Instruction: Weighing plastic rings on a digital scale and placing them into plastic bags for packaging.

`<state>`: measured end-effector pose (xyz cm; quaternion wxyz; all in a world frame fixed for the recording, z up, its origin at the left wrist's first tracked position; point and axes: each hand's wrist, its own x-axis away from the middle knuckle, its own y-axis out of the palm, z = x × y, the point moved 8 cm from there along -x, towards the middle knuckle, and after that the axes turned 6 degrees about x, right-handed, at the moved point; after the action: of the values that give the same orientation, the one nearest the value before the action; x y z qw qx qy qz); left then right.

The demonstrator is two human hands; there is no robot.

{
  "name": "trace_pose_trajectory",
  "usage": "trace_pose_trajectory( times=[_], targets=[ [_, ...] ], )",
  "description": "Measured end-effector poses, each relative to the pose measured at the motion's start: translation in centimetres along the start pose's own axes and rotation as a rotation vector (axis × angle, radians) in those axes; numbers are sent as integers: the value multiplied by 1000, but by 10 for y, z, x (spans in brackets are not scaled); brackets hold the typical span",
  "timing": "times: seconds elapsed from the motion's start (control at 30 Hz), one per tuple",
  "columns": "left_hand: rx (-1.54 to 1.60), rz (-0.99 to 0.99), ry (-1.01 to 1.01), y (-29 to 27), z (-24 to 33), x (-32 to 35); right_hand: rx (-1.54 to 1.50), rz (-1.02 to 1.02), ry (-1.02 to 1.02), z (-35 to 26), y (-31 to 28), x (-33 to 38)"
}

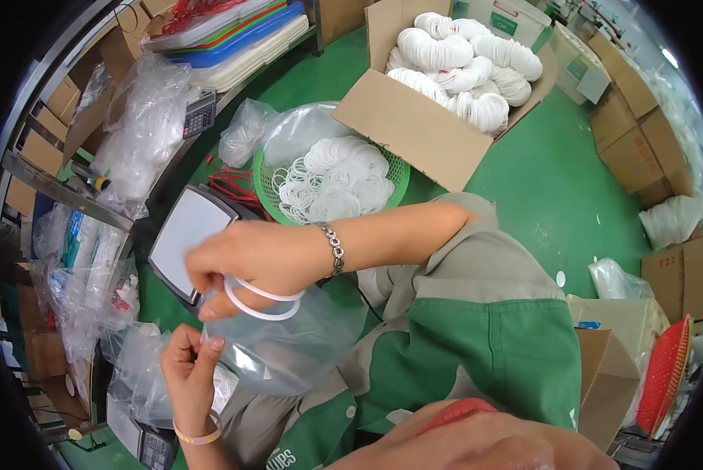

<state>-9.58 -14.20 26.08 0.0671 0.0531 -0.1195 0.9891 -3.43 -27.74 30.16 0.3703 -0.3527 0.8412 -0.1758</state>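
My left hand [191,368], wearing a thin bangle, is closed in a pinch on the edge of a clear plastic bag [289,352], which spreads over my lap. Just above it, my right hand [253,258] has curled fingers, slightly blurred, with a thin white ring [277,316] looped at them and hanging over the bag. My right fingertips meet the bag's edge close to my left hand. Behind the right hand stands a scale [188,235] with a pale platform. A green basket [404,176] lined with plastic holds many loose white rings [339,176].
A cardboard box [422,129] full of bundled white rings stands beyond the basket. Shelving on the left carries plastic bags [151,102], a calculator [200,114] and stacked trays [249,43]. Cartons [641,149] and a red basket [665,384] line the right side.
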Motion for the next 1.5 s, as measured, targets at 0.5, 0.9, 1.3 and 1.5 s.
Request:
trace_pose_trajectory(
  times=[0.5,0.9,1.3,1.5],
  targets=[
    [39,-46,66,14,-6,-13,-502,-233,271,43,60,-2],
    [607,359,199,-55,-20,-23,-275,-599,438,132,97,97],
    [344,-329,-60,35,-9,-23,372,-388,-153,61,83,60],
    [191,-250,-225,23,-42,-31,360,-1483,204,133,142,186]
  ],
)
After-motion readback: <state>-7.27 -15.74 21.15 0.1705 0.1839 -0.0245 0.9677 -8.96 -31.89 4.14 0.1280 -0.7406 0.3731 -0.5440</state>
